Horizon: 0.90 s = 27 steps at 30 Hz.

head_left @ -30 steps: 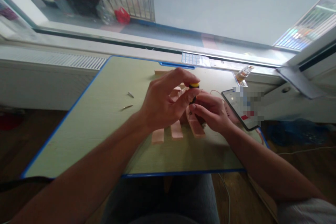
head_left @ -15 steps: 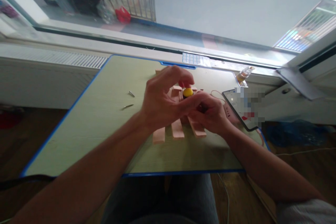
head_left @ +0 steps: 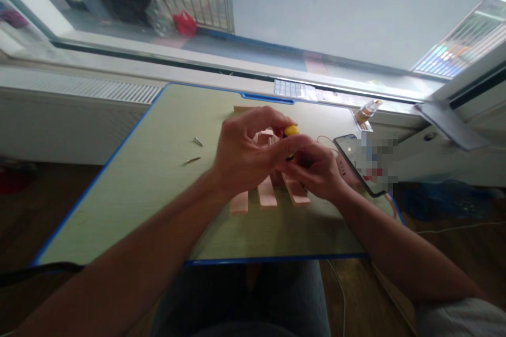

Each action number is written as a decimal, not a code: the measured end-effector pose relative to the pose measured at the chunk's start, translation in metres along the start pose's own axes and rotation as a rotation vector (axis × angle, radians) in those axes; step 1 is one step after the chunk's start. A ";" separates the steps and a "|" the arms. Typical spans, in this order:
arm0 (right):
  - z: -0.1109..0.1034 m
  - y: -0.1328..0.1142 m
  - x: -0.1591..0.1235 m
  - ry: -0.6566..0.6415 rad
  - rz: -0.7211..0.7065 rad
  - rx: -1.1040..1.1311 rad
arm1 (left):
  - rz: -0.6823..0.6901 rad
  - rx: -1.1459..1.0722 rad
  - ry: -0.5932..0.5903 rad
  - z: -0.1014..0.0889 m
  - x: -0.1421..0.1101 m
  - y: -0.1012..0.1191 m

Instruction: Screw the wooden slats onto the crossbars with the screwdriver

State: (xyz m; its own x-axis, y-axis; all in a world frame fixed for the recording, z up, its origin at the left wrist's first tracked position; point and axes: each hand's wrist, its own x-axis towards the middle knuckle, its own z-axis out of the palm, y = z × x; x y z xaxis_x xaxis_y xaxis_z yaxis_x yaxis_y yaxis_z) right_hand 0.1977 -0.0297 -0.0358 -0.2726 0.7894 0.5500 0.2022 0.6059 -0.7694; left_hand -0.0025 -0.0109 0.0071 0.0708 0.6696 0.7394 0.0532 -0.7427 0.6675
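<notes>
My left hand (head_left: 249,152) is curled around the yellow-capped handle of a small screwdriver (head_left: 291,131), with fingers and thumb pinching its top. My right hand (head_left: 316,168) is closed low on the dark shaft of the same tool, just above the wooden slats (head_left: 266,192). The slats are pale pink-brown strips lying side by side on the green desk (head_left: 158,168), partly hidden under both hands. The tool's tip is hidden.
Two loose screws (head_left: 196,141) (head_left: 192,160) lie on the desk left of my hands. A phone (head_left: 356,160) rests at the desk's right edge, with a small bottle (head_left: 367,110) behind it. A window sill runs along the far side.
My left fingers have shifted round the yellow cap, closing over it, while the cap bobbed slightly down and back up. My right hand stayed on the shaft.
</notes>
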 end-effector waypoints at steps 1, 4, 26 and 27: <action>-0.001 0.000 0.000 -0.008 0.005 0.004 | -0.007 -0.023 -0.029 0.000 0.001 0.000; -0.005 -0.002 -0.001 -0.019 0.012 0.022 | 0.032 -0.023 -0.104 -0.003 0.003 0.000; 0.001 -0.008 0.004 0.046 0.061 0.054 | 0.074 0.068 -0.009 -0.002 0.002 -0.004; 0.001 -0.008 0.004 0.046 0.063 0.053 | 0.074 0.068 -0.007 -0.002 0.002 -0.004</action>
State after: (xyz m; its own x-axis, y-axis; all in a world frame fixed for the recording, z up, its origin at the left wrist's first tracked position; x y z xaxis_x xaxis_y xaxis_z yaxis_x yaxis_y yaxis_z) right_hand 0.1940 -0.0317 -0.0280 -0.2176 0.8303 0.5131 0.1671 0.5496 -0.8185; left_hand -0.0044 -0.0066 0.0063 0.0843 0.6132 0.7854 0.1152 -0.7889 0.6036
